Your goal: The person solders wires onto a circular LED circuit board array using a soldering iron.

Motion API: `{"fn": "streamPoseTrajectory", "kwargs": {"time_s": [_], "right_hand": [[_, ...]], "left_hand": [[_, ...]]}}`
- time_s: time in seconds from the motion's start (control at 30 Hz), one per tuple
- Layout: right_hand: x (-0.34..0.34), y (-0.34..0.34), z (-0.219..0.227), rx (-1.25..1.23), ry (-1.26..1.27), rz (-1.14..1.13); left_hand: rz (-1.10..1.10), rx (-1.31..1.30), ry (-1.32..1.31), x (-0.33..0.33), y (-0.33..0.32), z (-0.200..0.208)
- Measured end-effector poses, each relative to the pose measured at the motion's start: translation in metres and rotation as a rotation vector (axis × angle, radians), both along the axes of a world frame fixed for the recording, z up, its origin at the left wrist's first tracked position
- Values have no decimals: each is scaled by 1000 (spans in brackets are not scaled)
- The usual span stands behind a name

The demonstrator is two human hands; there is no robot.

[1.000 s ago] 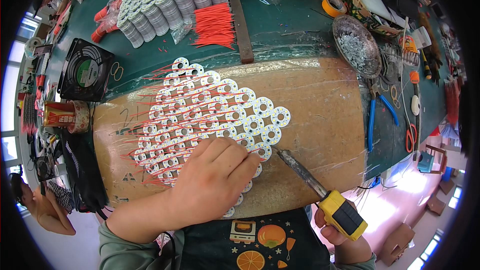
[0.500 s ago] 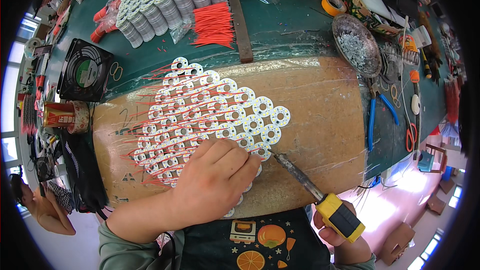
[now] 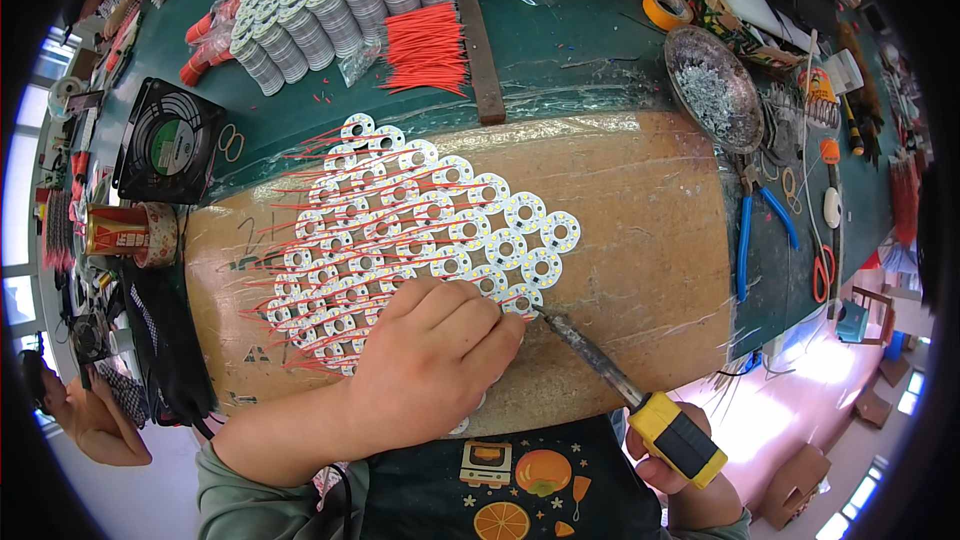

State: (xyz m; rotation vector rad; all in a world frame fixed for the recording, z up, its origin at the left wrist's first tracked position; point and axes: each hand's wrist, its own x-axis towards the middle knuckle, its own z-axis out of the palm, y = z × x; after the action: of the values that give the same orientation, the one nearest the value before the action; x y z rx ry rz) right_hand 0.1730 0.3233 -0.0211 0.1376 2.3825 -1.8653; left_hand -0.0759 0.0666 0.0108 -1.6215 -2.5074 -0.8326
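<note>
Rows of round white LED boards lie joined in a sheet, many with thin red wires running off to the left. My left hand rests over the lower right rows, thumb and fingers pinched together beside an edge board. Whatever the pinch holds is hidden under the fingers. In my right hand is a soldering iron with a yellow and black handle. Its tip points up and left, at the edge of that board, close to my left fingertips.
Beneath the boards is a brown work board on a green table. Stacked LED boards and a red wire bundle stand behind. A black fan is at left; a metal dish, blue-handled pliers and red-handled scissors are at right.
The soldering iron's tip has shifted slightly left and down along the edge board. My left thumb and fingertips have moved a little down, showing more of that board.
</note>
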Motion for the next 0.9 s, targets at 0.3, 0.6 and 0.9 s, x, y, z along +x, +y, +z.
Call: {"fn": "streamPoseTrajectory", "kwargs": {"time_s": [0.3, 0.6, 0.9], "right_hand": [[-7, 0, 6, -28, -35, 17], [-23, -14, 17, 16, 3, -59], [-16, -12, 13, 20, -17, -37]], "left_hand": [[5, 6, -29, 0, 0, 0], [16, -18, -43, 1, 2, 0], [16, -16, -58, 1, 1, 1]]}}
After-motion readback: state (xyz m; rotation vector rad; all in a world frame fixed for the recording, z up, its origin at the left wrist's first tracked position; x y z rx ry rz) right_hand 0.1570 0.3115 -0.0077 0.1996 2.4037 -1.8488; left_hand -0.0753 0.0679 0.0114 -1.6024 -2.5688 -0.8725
